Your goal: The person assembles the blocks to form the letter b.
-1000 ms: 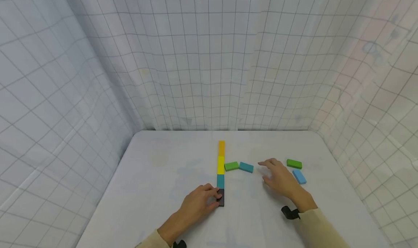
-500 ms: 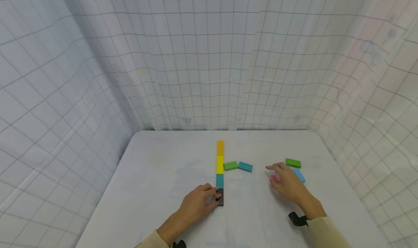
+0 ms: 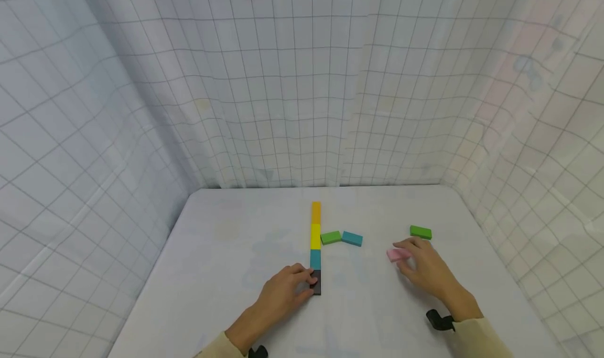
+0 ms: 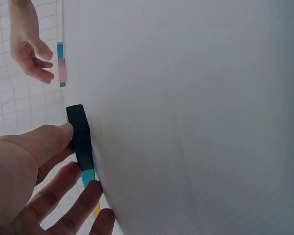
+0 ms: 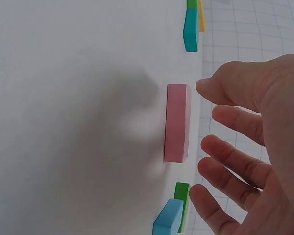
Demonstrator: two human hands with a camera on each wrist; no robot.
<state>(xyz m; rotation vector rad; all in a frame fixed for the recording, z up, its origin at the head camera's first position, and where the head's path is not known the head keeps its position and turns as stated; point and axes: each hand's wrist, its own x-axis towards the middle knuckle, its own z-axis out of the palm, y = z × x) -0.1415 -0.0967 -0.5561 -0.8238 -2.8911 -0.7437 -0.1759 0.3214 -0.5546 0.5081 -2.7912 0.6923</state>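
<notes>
My left hand [image 3: 285,291] pinches a flat black block [image 4: 80,138] between thumb and fingers. This block forms the near end of a straight row, with a teal block [image 3: 315,259], a yellow block [image 3: 315,236] and an orange block [image 3: 316,212] beyond it. On the right, my right hand [image 3: 428,268] is over a pink block [image 5: 176,123], its fingers loosely bent and spread. In the right wrist view the thumb and fingertips are apart from the pink block. A light blue block [image 5: 168,218] lies close by; in the head view the right hand hides it.
A green block [image 3: 331,237] angles off the yellow one, followed by a second teal block [image 3: 352,238]. Another green block [image 3: 421,232] lies beyond the right hand. The white table [image 3: 226,253] is enclosed by gridded white curtains [image 3: 283,96].
My right hand has moved right and nearer to me, bringing the pink block into view and covering the light blue one. The left hand stays on the black block.
</notes>
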